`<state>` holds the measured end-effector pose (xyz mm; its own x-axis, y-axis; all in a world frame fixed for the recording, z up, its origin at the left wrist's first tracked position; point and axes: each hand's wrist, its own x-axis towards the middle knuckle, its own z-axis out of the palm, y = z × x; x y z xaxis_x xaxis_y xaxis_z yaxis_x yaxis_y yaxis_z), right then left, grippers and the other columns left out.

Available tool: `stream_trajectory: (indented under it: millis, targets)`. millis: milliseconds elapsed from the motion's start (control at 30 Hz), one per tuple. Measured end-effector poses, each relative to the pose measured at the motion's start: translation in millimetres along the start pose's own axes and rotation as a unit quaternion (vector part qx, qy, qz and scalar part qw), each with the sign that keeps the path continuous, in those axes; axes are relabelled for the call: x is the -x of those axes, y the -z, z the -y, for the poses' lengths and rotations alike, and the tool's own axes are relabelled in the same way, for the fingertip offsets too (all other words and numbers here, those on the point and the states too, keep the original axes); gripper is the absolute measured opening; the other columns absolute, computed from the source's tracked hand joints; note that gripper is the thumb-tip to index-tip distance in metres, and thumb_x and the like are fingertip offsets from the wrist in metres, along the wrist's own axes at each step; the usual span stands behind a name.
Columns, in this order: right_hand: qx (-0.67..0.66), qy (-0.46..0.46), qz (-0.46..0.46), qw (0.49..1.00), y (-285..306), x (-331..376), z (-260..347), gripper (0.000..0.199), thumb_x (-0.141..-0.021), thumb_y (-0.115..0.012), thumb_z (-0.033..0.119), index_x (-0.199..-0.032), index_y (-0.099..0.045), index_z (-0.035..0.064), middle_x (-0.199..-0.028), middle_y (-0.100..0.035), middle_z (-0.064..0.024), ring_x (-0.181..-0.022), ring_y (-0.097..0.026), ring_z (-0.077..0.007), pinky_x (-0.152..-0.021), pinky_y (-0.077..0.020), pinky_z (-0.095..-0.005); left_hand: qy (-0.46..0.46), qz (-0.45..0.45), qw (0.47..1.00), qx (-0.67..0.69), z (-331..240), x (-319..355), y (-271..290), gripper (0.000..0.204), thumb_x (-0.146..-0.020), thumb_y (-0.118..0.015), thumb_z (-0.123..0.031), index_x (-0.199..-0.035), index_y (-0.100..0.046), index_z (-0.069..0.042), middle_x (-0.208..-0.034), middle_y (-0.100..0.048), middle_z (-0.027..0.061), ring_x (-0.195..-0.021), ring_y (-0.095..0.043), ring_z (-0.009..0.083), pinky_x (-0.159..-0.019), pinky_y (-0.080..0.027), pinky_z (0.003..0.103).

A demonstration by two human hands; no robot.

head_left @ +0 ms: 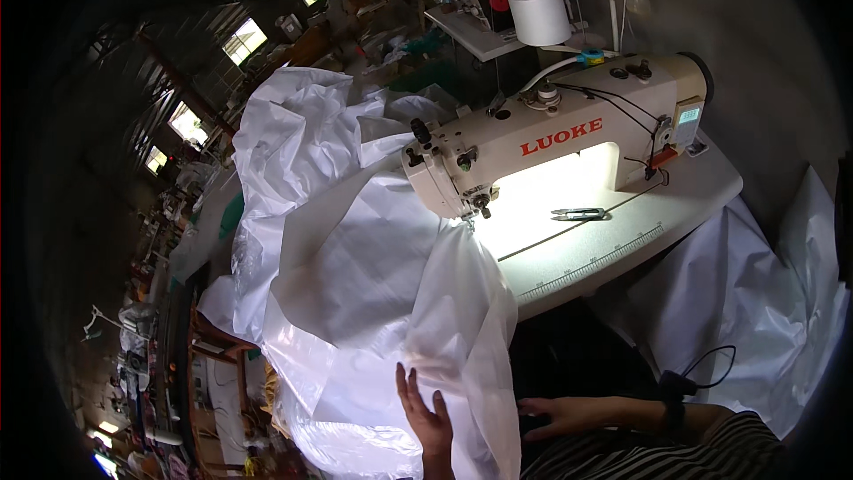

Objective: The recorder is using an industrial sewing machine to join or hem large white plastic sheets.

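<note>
A large white glossy sheet (355, 293), like coated fabric, drapes over the left end of the sewing machine table and down its front. It runs under the needle area of a beige sewing machine (569, 129). My left hand (428, 418) is raised in front of the sheet's lower part, fingers spread, gripping nothing. To its right, beside the sheet's hanging edge, is my right hand (555, 415). Its fingers point left and stand apart, the tips close to that edge; whether they touch it is unclear. Silver thread snips (579, 214) lie on the lit tabletop under the machine arm.
A white thread cone (540, 16) stands behind the machine. More white sheeting (720, 293) hangs at the right of the table. A ruler scale (591, 264) runs along the table's front edge. A wooden frame (218, 347) and clutter fill the left.
</note>
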<state>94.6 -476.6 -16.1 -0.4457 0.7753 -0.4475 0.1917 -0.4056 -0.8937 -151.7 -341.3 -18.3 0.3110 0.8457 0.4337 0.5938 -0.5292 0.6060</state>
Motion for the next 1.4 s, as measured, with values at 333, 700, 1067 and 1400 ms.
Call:
stream_trajectory:
  millis: [333,700,1067,1400]
  targets:
    - [-0.212,0.000,0.227,0.951,-0.6,40.5,-20.9,0.047,-0.099,-0.057,0.034,-0.132,-0.053,0.0016,-0.126,-0.060,-0.0115,-0.118,-0.056,-0.0184,-0.104,-0.0426,-0.0327,-0.040,0.105,0.948,-0.296,69.5,-146.4,-0.4,0.060,-0.093,-0.055,-0.049,-0.144,-0.047,-0.020,-0.155,-0.037,0.0060,-0.143,-0.031,0.0380,-0.106,-0.015,0.074]
    - [0.277,0.101,-0.403,0.866,29.1,104.9,-14.6,0.026,-0.093,-0.062,0.024,-0.111,-0.063,0.0050,-0.095,-0.066,-0.0126,-0.087,-0.066,-0.0287,-0.077,-0.0527,-0.0383,-0.107,0.005,0.983,-0.150,5.8,-144.1,31.7,0.048,-0.091,-0.063,-0.017,-0.135,-0.049,-0.007,-0.141,-0.047,0.0171,-0.125,-0.051,0.0357,-0.100,-0.045,0.049]
    - [0.128,0.010,-0.212,0.969,23.2,26.7,3.4,0.065,-0.096,-0.059,0.038,-0.136,-0.041,-0.0114,-0.135,-0.051,-0.0280,-0.124,-0.052,-0.0381,-0.104,-0.0410,-0.0384,0.066,0.274,0.954,-0.098,-69.0,47.9,-37.0,0.100,-0.072,-0.082,-0.046,-0.146,-0.030,-0.004,-0.147,-0.034,0.0243,-0.135,-0.037,0.0423,-0.103,-0.039,0.057]
    - [-0.020,0.160,-0.191,0.968,16.4,-23.7,-2.4,0.034,-0.098,-0.058,0.029,-0.111,-0.061,-0.0024,-0.099,-0.068,-0.0151,-0.093,-0.066,-0.0222,-0.082,-0.0505,-0.0318,0.101,0.266,0.955,-0.087,-32.3,80.3,-3.4,0.027,-0.085,-0.063,-0.008,-0.111,-0.062,-0.003,-0.104,-0.064,0.0186,-0.093,-0.064,0.0372,-0.081,-0.053,0.045]
